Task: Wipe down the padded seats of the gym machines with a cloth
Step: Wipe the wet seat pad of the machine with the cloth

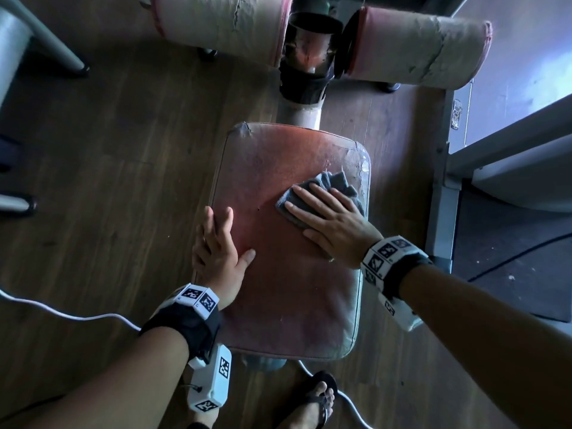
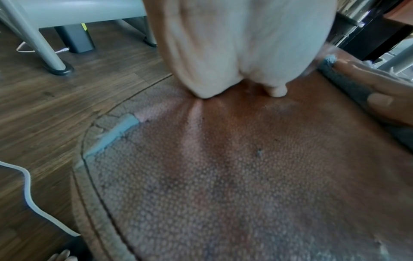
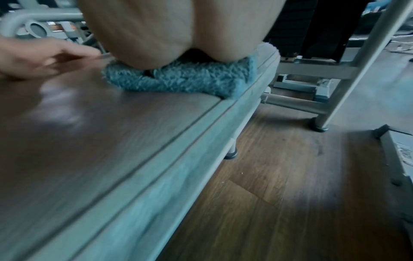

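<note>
Item: worn reddish-brown rectangular padded vinyl seat (image 1: 278, 243), long axis running away from you toward the two cracked roller pads (image 1: 418, 48); your right hand (image 1: 334, 224), fingers spread flat, presses the crumpled grey-blue terry cloth (image 1: 337, 184) near its far right edge; your left hand (image 1: 219, 255) rests flat, fingers straight, along its left edge.

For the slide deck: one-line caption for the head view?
Right hand presses cloth flat on worn seat; left hand rests at its edge.
</note>
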